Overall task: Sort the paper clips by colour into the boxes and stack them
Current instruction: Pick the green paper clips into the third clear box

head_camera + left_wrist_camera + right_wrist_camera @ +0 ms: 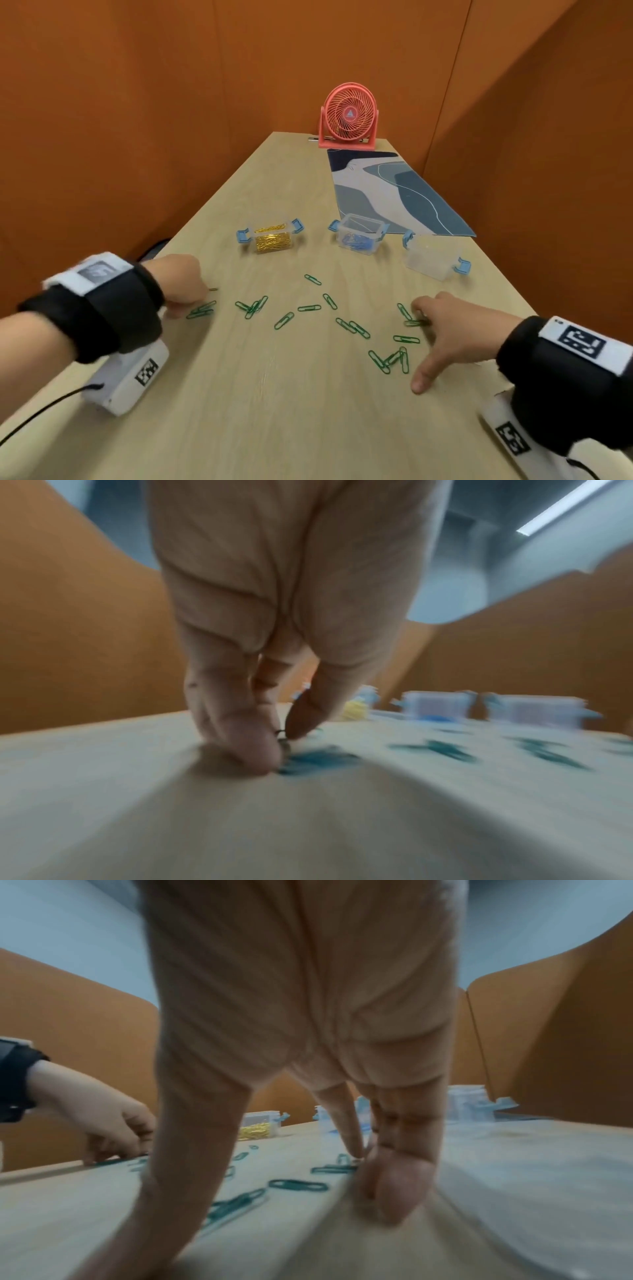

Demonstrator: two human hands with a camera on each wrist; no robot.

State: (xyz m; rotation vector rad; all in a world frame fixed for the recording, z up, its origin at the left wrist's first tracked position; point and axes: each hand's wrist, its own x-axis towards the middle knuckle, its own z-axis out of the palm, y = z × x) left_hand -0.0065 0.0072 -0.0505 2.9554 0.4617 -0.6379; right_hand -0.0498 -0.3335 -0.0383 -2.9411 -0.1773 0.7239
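Note:
Several green paper clips (284, 320) lie scattered across the wooden table (274, 411). My left hand (181, 284) is curled at the left end of the scatter. Its thumb and fingers pinch a small clip (280, 734) whose gold-looking tip (213, 289) sticks out. Green clips (202, 310) lie just under that hand. My right hand (442, 325) rests on the table at the right with the thumb spread wide. Its index fingertip (354, 1150) touches a green clip (334, 1169). Its other fingers are curled under. Three clear boxes stand behind: gold clips (270, 236), blue clips (359, 234), and an empty one (431, 257).
A patterned blue mat (394, 192) lies behind the boxes on the right, and a pink desk fan (347, 118) stands at the table's far end. Orange partition walls close in on all sides. The table's left edge runs close to my left wrist.

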